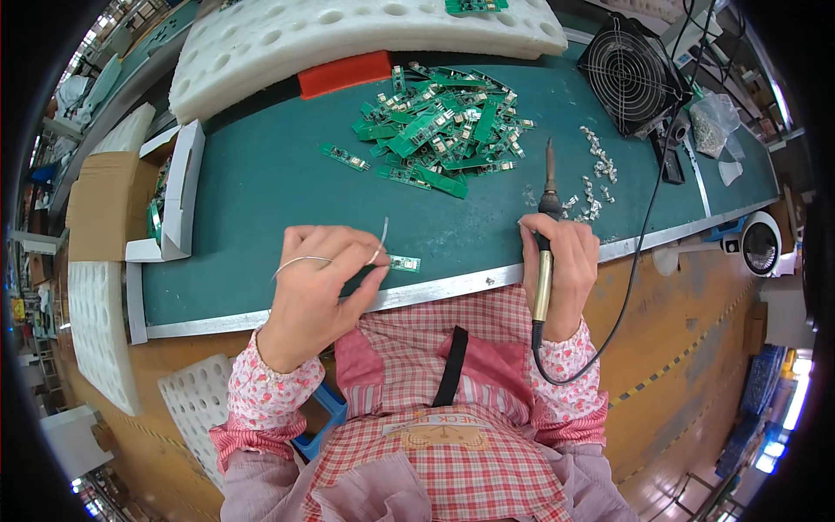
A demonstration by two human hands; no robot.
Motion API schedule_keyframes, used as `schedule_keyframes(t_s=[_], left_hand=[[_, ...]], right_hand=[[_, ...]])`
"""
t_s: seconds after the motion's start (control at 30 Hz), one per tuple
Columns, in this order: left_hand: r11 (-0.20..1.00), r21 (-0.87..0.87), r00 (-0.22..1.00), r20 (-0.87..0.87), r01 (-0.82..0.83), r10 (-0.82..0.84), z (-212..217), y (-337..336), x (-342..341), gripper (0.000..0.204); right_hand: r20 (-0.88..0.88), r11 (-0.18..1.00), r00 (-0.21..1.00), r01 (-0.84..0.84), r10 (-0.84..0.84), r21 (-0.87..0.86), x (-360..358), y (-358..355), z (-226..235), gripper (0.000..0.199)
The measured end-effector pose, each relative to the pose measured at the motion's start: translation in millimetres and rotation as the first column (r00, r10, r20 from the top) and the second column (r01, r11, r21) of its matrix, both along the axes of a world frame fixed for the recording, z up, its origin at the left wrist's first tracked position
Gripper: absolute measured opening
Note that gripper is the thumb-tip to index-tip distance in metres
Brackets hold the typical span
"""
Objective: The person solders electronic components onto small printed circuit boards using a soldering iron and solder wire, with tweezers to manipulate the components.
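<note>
My left hand (317,283) pinches a thin silver solder wire (383,233) that loops over the hand and sticks up past the fingertips. Just right of those fingers a small green circuit board (404,264) lies flat on the green bench mat (261,200). My right hand (564,261) grips a soldering iron (548,200) upright, tip pointing away from me; its black cord runs off to the right. Farther back sits a pile of green circuit boards (439,130), and one stray board (344,157) lies left of it.
Small metal parts (596,178) are scattered right of the iron. A black fan (628,74) stands at the back right, white foam trays (348,30) at the back, an open cardboard box (165,196) at the left. The bench's metal edge (435,289) runs in front of me.
</note>
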State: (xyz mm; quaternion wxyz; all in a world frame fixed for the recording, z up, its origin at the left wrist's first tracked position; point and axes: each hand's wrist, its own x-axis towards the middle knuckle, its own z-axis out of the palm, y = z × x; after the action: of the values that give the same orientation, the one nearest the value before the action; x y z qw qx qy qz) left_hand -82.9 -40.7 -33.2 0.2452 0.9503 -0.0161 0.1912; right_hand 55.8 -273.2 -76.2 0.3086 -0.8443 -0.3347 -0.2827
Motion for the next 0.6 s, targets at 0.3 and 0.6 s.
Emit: schedule_keyframes(t_s=[0.3,0.6], left_hand=[[0.991,0.105,0.987,-0.147,0.081,-0.065,-4.8,-11.5,13.0,0.025],[0.997,0.025,0.969,-0.241,0.071,-0.063,-1.0,-12.6,15.4,0.019]], right_hand=[[-0.077,0.994,0.992,-0.101,0.099,-0.029,16.8,2.8,0.4,0.027],[-0.08,0.991,0.99,-0.106,0.113,0.083,7.7,9.6,-4.2,0.033]])
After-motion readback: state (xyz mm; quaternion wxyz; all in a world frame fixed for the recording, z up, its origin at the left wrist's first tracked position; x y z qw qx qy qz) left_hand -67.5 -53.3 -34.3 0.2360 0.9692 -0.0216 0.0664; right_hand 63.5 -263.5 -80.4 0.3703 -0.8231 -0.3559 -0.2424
